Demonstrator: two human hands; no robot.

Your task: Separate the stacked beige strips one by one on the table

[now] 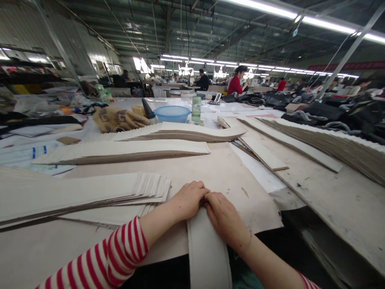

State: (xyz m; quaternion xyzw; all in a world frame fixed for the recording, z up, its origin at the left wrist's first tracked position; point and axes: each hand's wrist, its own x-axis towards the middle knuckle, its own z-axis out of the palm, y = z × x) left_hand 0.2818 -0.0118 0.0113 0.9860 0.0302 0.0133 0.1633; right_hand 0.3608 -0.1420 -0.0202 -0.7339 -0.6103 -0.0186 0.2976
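Observation:
A long cream-coloured strip [207, 249] runs from the table toward me and hangs over the near edge. At its far end my left hand [191, 198] and my right hand [224, 216] meet, with fingers curled and closed on the strip's end. The fingertips touch each other, and the strip's very end is hidden under them. To the left lies a fanned stack of similar strips [90, 190], close to my left forearm. Beyond my hands, two more layered stacks of strips [135, 150] lie across the table.
A blue basin [172, 113], a green bottle [196, 110] and a brown patterned cloth [117, 119] stand behind the stacks. On the right board [331, 200] lie more strips [331, 150]. Dark bags [345, 116] are piled far right. Other people [236, 84] work in the background.

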